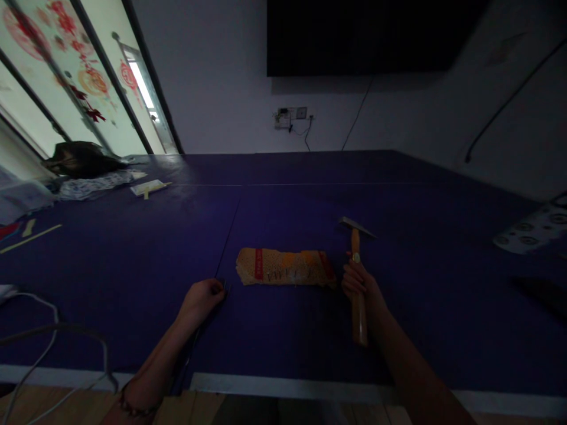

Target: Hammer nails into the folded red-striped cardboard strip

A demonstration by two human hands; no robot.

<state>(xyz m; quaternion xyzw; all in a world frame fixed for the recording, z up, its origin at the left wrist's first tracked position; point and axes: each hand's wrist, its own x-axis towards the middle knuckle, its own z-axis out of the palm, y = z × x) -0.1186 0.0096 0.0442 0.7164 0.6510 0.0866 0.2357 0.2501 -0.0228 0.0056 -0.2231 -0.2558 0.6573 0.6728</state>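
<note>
My right hand (361,280) is wrapped round the wooden handle of a hammer (355,241), held upright with its metal head at the top. Left of it, a worn strip of printed cardboard (274,260) lies on the purple table surface. A row of several thin nails (286,275) shows along its middle. My left hand (204,300) rests to the left of the cardboard, apart from it, thumb and fingers pinched together. Small thin dark bits show at its fingertips, too dim to name.
The purple table (292,336) has a seam running away from my left hand. White cables (55,321) loop at the left edge. A dark bag (84,159) and a small white packet (148,188) lie at the far left. A power strip (534,227) is at the right.
</note>
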